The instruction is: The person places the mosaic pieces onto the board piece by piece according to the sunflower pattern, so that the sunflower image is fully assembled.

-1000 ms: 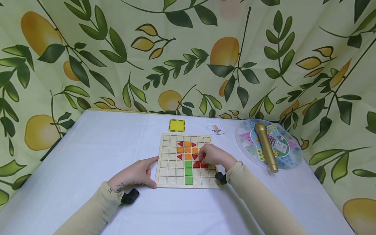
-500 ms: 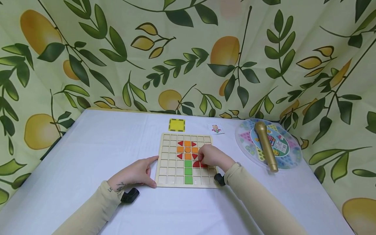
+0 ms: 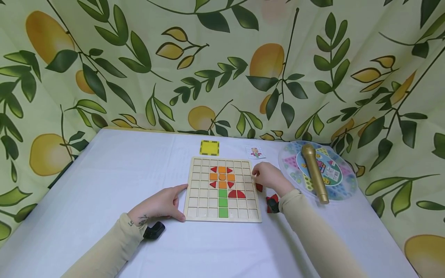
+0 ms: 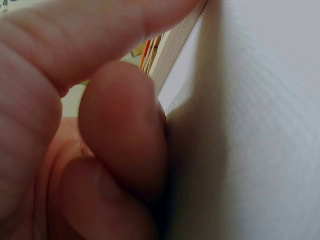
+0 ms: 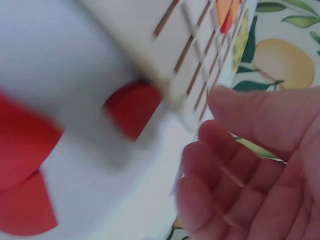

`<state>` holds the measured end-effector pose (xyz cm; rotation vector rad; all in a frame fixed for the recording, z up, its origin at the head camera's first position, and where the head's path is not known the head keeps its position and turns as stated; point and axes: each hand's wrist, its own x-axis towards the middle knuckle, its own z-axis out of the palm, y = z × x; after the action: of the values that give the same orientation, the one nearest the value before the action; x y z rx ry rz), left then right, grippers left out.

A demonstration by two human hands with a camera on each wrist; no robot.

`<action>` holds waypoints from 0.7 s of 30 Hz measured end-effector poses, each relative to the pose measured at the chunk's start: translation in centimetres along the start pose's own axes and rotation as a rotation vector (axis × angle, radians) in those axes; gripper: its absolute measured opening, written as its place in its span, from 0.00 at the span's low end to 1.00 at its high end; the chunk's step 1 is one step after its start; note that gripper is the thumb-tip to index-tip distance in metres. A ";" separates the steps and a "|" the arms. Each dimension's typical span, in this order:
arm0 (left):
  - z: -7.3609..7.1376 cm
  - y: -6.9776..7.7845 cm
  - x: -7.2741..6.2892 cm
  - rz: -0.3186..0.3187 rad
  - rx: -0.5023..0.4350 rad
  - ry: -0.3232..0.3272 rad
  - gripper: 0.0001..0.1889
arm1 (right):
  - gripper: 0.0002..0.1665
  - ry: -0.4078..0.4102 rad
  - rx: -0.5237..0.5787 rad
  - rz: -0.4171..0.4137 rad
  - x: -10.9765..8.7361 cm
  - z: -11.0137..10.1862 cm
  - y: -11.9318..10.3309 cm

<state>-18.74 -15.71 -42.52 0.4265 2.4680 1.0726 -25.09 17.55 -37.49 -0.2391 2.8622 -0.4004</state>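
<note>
A wooden grid board [image 3: 202,202] lies on the white-covered table. My left hand [image 3: 158,206] touches its left edge with a straight index finger and thumb; the other fingers are curled under in the left wrist view. Set in the grid are orange squares [image 3: 221,170], small red triangles [image 3: 230,185], a green column of squares [image 3: 223,202] and two red quarter-circle pieces [image 3: 241,194] side by side. Just off the board's right edge is my right hand [image 3: 271,177], fingers loosely bent, nothing between them. Beneath it lies a loose red quarter-circle piece [image 5: 134,109].
More red pieces [image 3: 272,200] lie near my right wrist. A yellow square tile [image 3: 209,148] and a small pattern card [image 3: 255,152] are behind the board. To the right, a gold microphone [image 3: 315,173] rests on a clear round case [image 3: 290,170]. A printed curtain [image 3: 222,38] hangs behind.
My right hand has moved off the red quarter-circle pieces, rightward past the board's edge. The two red pieces and the loose ones beside the board now show. My left hand stays put.
</note>
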 end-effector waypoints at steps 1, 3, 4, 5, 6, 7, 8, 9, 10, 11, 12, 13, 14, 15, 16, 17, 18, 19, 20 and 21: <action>0.0 0.0 0.0 -0.004 0.000 0.002 0.56 | 0.10 -0.013 0.005 0.019 0.0 0.0 0.3; 0.0 0.0 0.0 -0.009 0.005 0.002 0.56 | 0.11 -0.044 0.015 0.049 -0.1 0.2 0.9; 0.0 0.0 0.0 -0.011 0.005 0.003 0.56 | 0.11 -0.057 0.017 0.064 -0.2 0.3 1.0; 0.0 0.0 0.0 -0.014 0.003 0.004 0.56 | 0.10 -0.069 0.018 0.078 -0.2 0.4 1.2; 0.0 0.0 0.0 -0.015 0.001 0.005 0.56 | 0.10 -0.073 0.011 0.084 -0.3 0.5 1.3; 0.0 0.0 0.0 -0.016 0.000 0.005 0.56 | 0.09 -0.079 0.001 0.089 -0.4 0.6 1.4; 0.0 0.0 0.0 -0.014 -0.001 0.004 0.55 | 0.09 -0.079 -0.009 0.088 -0.6 0.8 1.4; 0.0 0.0 0.0 -0.014 -0.004 0.005 0.55 | 0.08 -0.080 -0.014 0.090 -0.7 0.9 1.5; 0.0 0.0 0.0 -0.015 -0.007 0.006 0.55 | 0.08 -0.078 -0.020 0.090 -0.8 1.0 1.5; 0.0 0.0 0.0 -0.014 -0.008 0.007 0.55 | 0.08 -0.076 -0.024 0.089 -0.8 1.0 1.5; 0.0 -0.1 0.0 -0.012 -0.008 0.007 0.55 | 0.08 -0.075 -0.025 0.090 -0.9 1.1 1.5; 0.0 -0.1 0.0 -0.010 -0.008 0.007 0.55 | 0.07 -0.073 -0.024 0.086 -0.9 1.2 1.5; 0.0 -0.1 0.0 -0.008 -0.007 0.007 0.55 | 0.07 -0.068 -0.021 0.082 -0.9 1.2 1.5; 0.1 -0.1 0.1 -0.007 -0.006 0.007 0.55 | 0.07 -0.066 -0.015 0.080 -1.0 1.2 1.5; 0.1 -0.1 0.1 -0.006 -0.007 0.006 0.55 | 0.07 -0.061 -0.011 0.074 -1.0 1.3 1.6; 0.0 -0.1 0.0 -0.004 -0.007 0.005 0.55 | 0.07 -0.056 0.000 0.067 -1.0 1.3 1.6; 0.0 -0.1 0.0 -0.002 -0.007 0.004 0.55 | 0.07 -0.049 0.019 0.062 -1.0 1.4 1.6; 0.0 -0.1 0.0 0.000 -0.007 0.003 0.55 | 0.08 -0.042 0.044 0.059 -1.0 1.4 1.7; 0.0 -0.1 0.0 0.002 -0.007 0.001 0.55 | 0.08 -0.033 0.076 0.060 -1.0 1.4 1.7; 0.0 -0.1 0.0 0.004 -0.008 0.000 0.55 | 0.09 -0.020 0.112 0.064 -1.0 1.4 1.6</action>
<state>-18.76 -15.75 -42.60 0.4291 2.4635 1.0838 -23.94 18.96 -39.06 -0.1307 2.8079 -0.5401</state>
